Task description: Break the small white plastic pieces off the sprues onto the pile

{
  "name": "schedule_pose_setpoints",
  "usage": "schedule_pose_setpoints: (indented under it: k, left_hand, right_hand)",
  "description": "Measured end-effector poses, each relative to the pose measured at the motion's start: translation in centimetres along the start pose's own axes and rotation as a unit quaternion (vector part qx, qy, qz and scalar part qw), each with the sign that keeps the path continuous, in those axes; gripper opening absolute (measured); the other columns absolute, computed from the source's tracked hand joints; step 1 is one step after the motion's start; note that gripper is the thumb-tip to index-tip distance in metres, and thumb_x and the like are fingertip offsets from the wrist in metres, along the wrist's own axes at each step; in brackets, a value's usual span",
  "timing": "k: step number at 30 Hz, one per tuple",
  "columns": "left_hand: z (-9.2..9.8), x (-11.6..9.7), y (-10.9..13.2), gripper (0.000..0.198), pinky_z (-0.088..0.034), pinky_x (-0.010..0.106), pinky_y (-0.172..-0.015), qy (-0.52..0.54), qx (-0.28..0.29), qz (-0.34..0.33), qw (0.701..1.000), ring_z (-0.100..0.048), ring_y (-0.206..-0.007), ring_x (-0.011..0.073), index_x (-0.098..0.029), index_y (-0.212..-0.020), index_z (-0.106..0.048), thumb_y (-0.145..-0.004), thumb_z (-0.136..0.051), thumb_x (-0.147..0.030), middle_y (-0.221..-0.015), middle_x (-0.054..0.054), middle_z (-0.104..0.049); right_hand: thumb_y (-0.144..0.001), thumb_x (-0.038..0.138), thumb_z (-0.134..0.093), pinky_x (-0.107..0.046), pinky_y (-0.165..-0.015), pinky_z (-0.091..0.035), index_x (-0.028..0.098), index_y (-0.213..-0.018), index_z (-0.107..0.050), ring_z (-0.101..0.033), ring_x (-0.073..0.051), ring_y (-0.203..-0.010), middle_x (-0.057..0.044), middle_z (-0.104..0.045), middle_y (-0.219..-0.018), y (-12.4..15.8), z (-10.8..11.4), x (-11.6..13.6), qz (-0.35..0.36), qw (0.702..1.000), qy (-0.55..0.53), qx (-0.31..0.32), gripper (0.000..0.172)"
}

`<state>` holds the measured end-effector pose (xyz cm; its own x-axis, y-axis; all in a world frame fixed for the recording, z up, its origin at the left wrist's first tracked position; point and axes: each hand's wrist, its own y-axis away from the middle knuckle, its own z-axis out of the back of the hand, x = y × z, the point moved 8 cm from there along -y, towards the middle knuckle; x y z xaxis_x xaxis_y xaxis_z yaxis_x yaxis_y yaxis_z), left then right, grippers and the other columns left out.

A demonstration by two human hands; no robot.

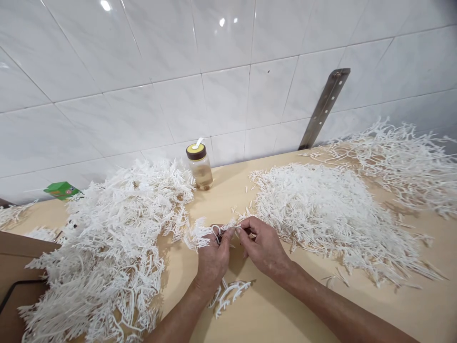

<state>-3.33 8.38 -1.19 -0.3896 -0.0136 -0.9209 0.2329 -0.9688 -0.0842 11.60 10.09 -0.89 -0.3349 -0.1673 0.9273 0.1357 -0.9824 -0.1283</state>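
Several white branched plastic sprigs stick out from my left hand, which is closed around them. My right hand meets it at the fingertips, thumb and forefinger pinched on a small white piece of the sprigs. Exactly where that piece joins the rest is hidden by the fingers. Below the hands, a few loose curved white sprigs lie on the tan table. To the left rises a large heap of branched sprigs; on the right spreads a flatter pile of short white pieces.
A clear jar with a dark and yellow lid holds brownish liquid by the tiled wall. Long bare white branches lie at far right, near a metal bracket. A green box and brown cardboard are left.
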Motion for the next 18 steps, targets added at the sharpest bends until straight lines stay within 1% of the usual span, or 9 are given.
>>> schedule_pose_setpoints:
  k: [4,6,9,11,13,14,16,18]
  left_hand:
    - [-0.2,0.7,0.0,0.034,-0.041,0.028,-0.064,-0.009,0.013,0.041,0.999,-0.054,-0.064,0.0162,-0.017,-0.079,-0.060,-0.086,-0.056,-0.050,-0.068,0.002,-0.061]
    - [-0.4,0.7,-0.2,0.036,-0.040,0.027,-0.060,0.014,0.029,0.044,0.999,-0.051,-0.060,0.0145,-0.017,-0.076,-0.058,-0.086,-0.056,-0.051,-0.064,0.000,-0.057]
    - [-0.5,0.5,-0.5,0.039,-0.036,0.025,-0.055,0.061,0.047,0.038,0.996,-0.044,-0.055,0.0120,-0.017,-0.070,-0.054,-0.083,-0.060,-0.054,-0.059,-0.002,-0.051]
    - [-0.6,0.4,-0.7,0.042,-0.032,0.024,-0.052,0.096,0.067,0.047,0.992,-0.040,-0.052,0.0102,-0.017,-0.069,-0.053,-0.080,-0.063,-0.056,-0.055,-0.004,-0.047]
    - [-1.0,0.3,-0.7,0.045,-0.028,0.023,-0.049,0.130,0.104,0.073,0.983,-0.035,-0.049,0.0083,-0.016,-0.070,-0.054,-0.077,-0.066,-0.059,-0.053,-0.005,-0.044]
    - [-1.3,0.2,-0.6,0.047,-0.025,0.022,-0.047,0.149,0.128,0.088,0.977,-0.032,-0.048,0.0073,-0.015,-0.070,-0.054,-0.076,-0.067,-0.060,-0.053,-0.006,-0.042]
    - [-1.9,-0.1,-0.3,0.049,-0.020,0.022,-0.046,0.192,0.170,0.115,0.960,-0.027,-0.046,0.0054,-0.015,-0.070,-0.055,-0.072,-0.071,-0.061,-0.052,-0.007,-0.039]
    - [-2.3,-0.3,-0.1,0.050,-0.016,0.021,-0.045,0.233,0.194,0.137,0.943,-0.023,-0.046,0.0039,-0.015,-0.067,-0.053,-0.069,-0.075,-0.060,-0.051,-0.008,-0.036]
  right_hand:
    - [-0.089,0.031,-0.053,-0.026,-0.049,-0.049,0.020,-0.083,-0.059,-0.060,-0.014,-0.053,-0.002,-0.062,-0.075,0.0,-0.3,-0.3,-0.015,1.000,-0.013,-0.003,0.014]
    - [-0.089,0.032,-0.053,-0.027,-0.048,-0.049,0.020,-0.085,-0.059,-0.060,-0.013,-0.048,0.000,-0.062,-0.072,-0.1,-0.7,-0.6,-0.039,0.998,-0.045,0.010,0.014]
    - [-0.092,0.037,-0.050,-0.027,-0.045,-0.049,0.021,-0.086,-0.055,-0.059,-0.014,-0.043,0.003,-0.058,-0.063,0.0,-1.5,-1.1,-0.081,0.990,-0.104,0.048,0.018]
    - [-0.093,0.037,-0.049,-0.028,-0.046,-0.049,0.021,-0.085,-0.054,-0.058,-0.014,-0.043,0.003,-0.057,-0.062,0.1,-1.7,-1.2,-0.088,0.988,-0.110,0.060,0.018]
    - [-0.092,0.033,-0.050,-0.027,-0.049,-0.048,0.021,-0.084,-0.054,-0.059,-0.014,-0.049,0.001,-0.060,-0.067,0.0,-1.2,-0.9,-0.057,0.996,-0.061,0.038,0.015]
    - [-0.091,0.030,-0.051,-0.027,-0.052,-0.048,0.021,-0.084,-0.055,-0.059,-0.015,-0.054,0.000,-0.061,-0.071,0.0,-0.7,-0.5,-0.024,0.999,-0.021,0.016,0.012]
    - [-0.089,0.024,-0.051,-0.028,-0.058,-0.046,0.020,-0.083,-0.056,-0.059,-0.016,-0.064,-0.003,-0.062,-0.075,0.1,0.0,0.8,0.063,0.996,0.061,-0.030,0.008]
    - [-0.089,0.019,-0.049,-0.028,-0.062,-0.045,0.020,-0.082,-0.055,-0.057,-0.017,-0.070,-0.004,-0.061,-0.077,0.3,0.2,2.1,0.147,0.981,0.114,-0.055,0.010]
